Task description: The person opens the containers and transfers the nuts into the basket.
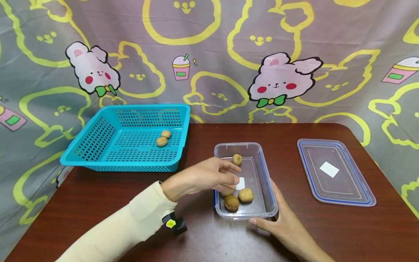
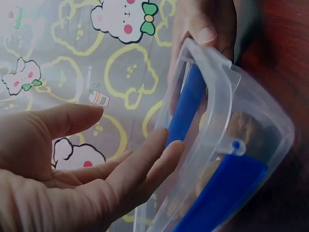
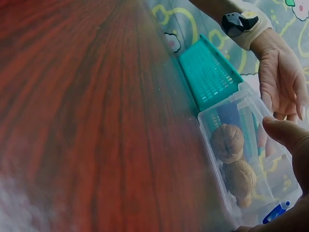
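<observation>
A clear plastic food container (image 1: 258, 182) with blue side clips stands on the table. Several walnuts lie in it: one walnut (image 1: 237, 159) near the far end, others, such as a lighter walnut (image 1: 246, 195), grouped at the near end. Over the container's left rim reaches my left hand (image 1: 209, 176), fingers loosely bent, thumb apart and nothing held; it partly covers one walnut. My right hand (image 1: 283, 218) grips the near right corner of the container, thumb at the front and fingers along the side. In the right wrist view, two walnuts (image 3: 240, 179) show through the wall.
At the back left, a turquoise slotted basket (image 1: 131, 168) has two walnuts (image 1: 162, 141) in it. The container's lid (image 1: 337, 174), blue-sealed with a white label, lies flat on the right. A patterned cloth (image 1: 209, 54) hangs behind the brown table (image 1: 196, 233).
</observation>
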